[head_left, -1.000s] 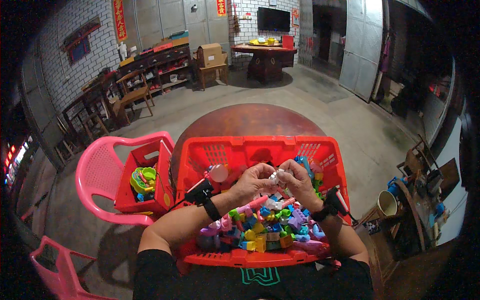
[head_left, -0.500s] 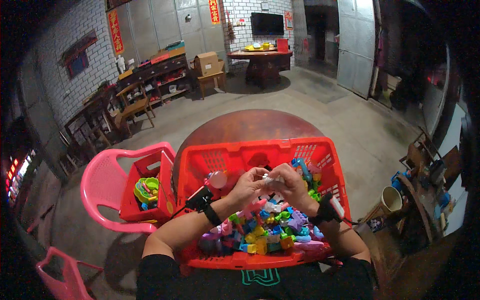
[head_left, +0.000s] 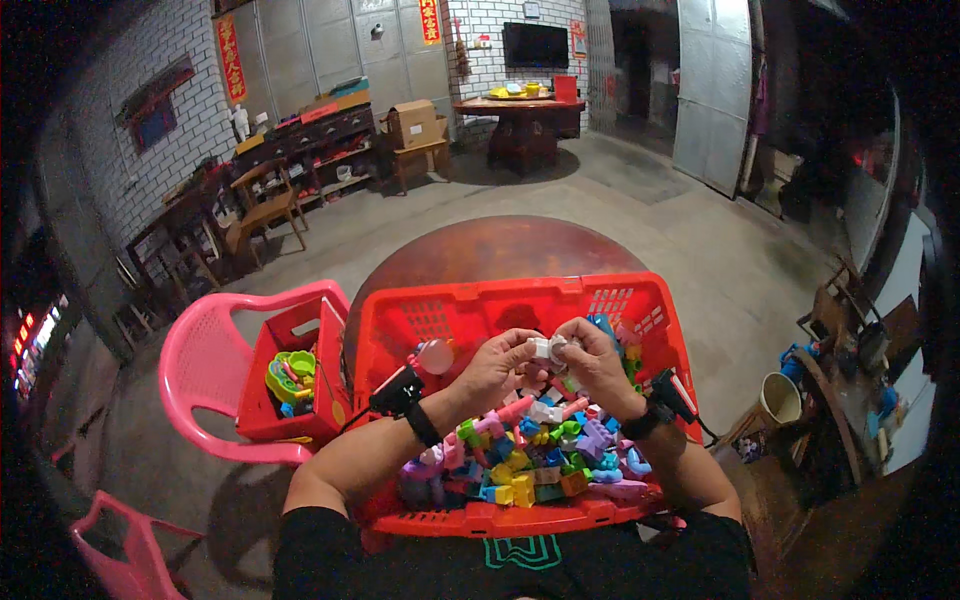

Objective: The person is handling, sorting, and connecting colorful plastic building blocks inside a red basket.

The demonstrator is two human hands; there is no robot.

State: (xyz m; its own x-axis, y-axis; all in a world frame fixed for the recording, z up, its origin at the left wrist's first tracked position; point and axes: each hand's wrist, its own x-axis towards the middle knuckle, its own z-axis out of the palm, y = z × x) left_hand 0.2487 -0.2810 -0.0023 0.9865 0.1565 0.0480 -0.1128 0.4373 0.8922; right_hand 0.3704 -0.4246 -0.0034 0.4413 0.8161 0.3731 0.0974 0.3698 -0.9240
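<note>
Above a big red plastic basket point(head_left: 450, 293), both my hands meet at a small white toy building block point(head_left: 541, 348). My left hand point(head_left: 494, 368) pinches its left side between thumb and fingers. The fingers of my right hand point(head_left: 598, 372) are closed on its right side; whether this is one piece or two joined pieces I cannot tell. Under my hands the basket holds a heap of colourful toy bricks point(head_left: 523, 490) in yellow, green, blue, purple and pink. A round pale pink piece point(head_left: 435, 357) shows beside my left wrist.
The basket rests on a round brown table point(head_left: 500, 243). At the left, a pink plastic chair point(head_left: 200, 350) bears a red box point(head_left: 262, 385) with green and yellow toys inside. A pale bucket point(head_left: 781, 398) stands among clutter at the right.
My hands have turned and drawn slightly apart, so more of the white block shows. My right hand has shifted a little to the right and its wrist has rotated.
</note>
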